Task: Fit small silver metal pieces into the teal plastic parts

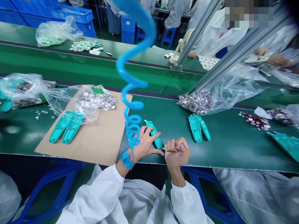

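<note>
A long teal plastic shell [157,140] lies on the green bench, with my left hand [145,144] over it. The forefinger crosses the shell, the thumb stretches past its near end, and the other fingers rest along its left edge, so the hand steadies it. A blue strap with a coiled blue cord circles my left wrist. My right hand [177,152] is closed in a fist beside the shell's near end. A tiny pale tip pokes out toward the left thumb; the rest of what it holds is hidden.
Two teal shells [195,128] lie to the right, two more [70,127] on brown cardboard [102,140]. Bags of small metal parts [197,101] [99,99] stand behind. The coiled blue cord [123,62] hangs in front. A metal post [210,68] rises at the right; co-workers sit beyond.
</note>
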A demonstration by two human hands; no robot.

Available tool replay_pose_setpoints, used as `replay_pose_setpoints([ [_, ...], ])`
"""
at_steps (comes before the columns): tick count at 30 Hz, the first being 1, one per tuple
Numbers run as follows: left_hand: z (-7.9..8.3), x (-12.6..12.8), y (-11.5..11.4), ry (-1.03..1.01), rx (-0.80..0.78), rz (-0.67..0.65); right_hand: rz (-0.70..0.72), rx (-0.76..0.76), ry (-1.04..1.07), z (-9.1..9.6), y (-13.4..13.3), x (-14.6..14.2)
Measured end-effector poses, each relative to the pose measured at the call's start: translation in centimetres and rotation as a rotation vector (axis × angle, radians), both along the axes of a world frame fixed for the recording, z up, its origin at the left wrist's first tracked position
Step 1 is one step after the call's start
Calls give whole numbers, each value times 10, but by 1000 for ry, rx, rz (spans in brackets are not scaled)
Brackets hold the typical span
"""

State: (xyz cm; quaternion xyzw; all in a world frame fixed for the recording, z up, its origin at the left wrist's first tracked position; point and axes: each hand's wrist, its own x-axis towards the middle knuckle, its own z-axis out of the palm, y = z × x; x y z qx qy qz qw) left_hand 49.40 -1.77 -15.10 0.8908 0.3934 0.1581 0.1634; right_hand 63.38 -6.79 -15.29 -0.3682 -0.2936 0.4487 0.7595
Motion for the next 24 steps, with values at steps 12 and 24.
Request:
replay_pose_setpoints([
  [12, -3, -1, 0, -9, 13, -6, 59, 20, 6, -3, 4, -6],
  [24, -3, -1, 0, -14, 12, 2, 78, 7, -43, -7, 1, -9],
])
